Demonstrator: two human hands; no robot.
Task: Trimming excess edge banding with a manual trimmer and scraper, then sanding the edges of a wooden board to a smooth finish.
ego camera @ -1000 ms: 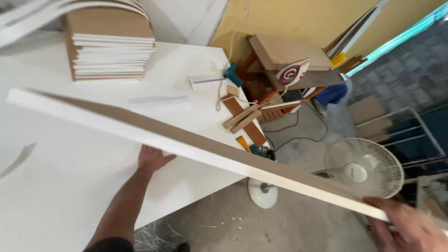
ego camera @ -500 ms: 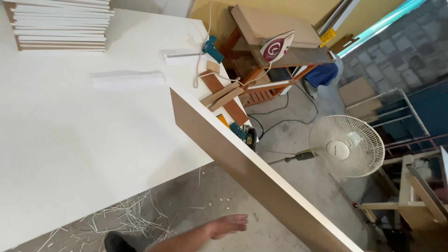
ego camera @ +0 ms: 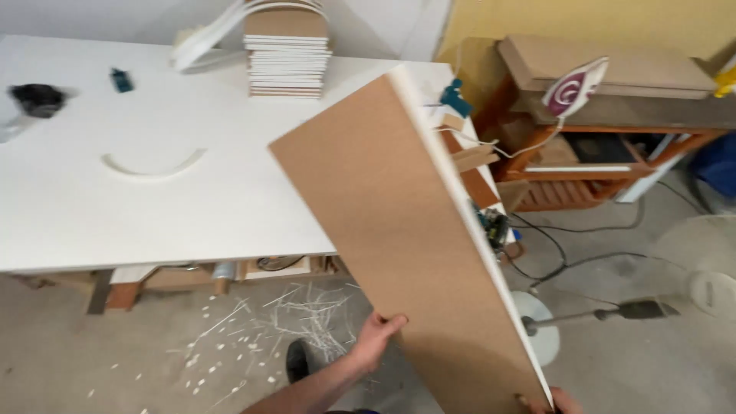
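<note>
A long brown fibreboard panel (ego camera: 399, 238) with a white edge stands tilted in front of me, its brown face toward the camera. My left hand (ego camera: 374, 337) grips the panel's near left edge, fingers curled over it. My right hand (ego camera: 563, 401) holds the bottom right corner; only a small part of it shows at the frame's lower edge. The panel's far end rises over the corner of the white worktable (ego camera: 153, 215).
A stack of cut boards (ego camera: 287, 54) sits at the table's back, a curved white strip (ego camera: 153, 163) lies mid-table. A clothes iron (ego camera: 571, 88) rests on a wooden rack at right. A fan's base (ego camera: 537, 333) and cables lie on the floor; offcuts litter the floor.
The panel has swung up from lying across the table to a steep tilt showing its brown face. My left hand, free half a second ago, now grips its edge. The view turned left.
</note>
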